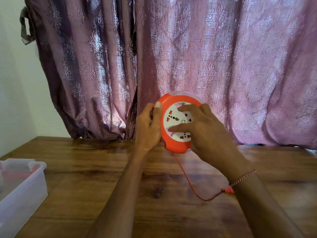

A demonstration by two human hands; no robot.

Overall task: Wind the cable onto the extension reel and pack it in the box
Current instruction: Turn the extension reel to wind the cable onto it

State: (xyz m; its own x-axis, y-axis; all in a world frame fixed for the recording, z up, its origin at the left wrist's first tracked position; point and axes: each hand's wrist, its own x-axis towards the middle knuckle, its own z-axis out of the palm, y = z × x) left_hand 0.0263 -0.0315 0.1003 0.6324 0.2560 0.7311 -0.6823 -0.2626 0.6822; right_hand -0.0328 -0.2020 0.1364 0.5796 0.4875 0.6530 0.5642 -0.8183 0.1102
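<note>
Wooden table (103, 194) carries the work. Nearest the viewer, the last loose run of orange cable (184, 176) lies on it, ending at the plug (229, 190) beside the right wrist. Further out, the extension reel (178, 123) is held upright above the table. The left hand (149, 127) grips its orange rim, fingers clenched around the edge. The right hand (202, 129) lies spread on the white socket face, fingers pressing it, apparently to turn it. Winding is the step in hand and looks nearly complete. The next move calls for continued rotation until the plug seats. A clear plastic box (22, 189) waits at far left, unobstructed. A curtain (205, 57) hangs behind.
</note>
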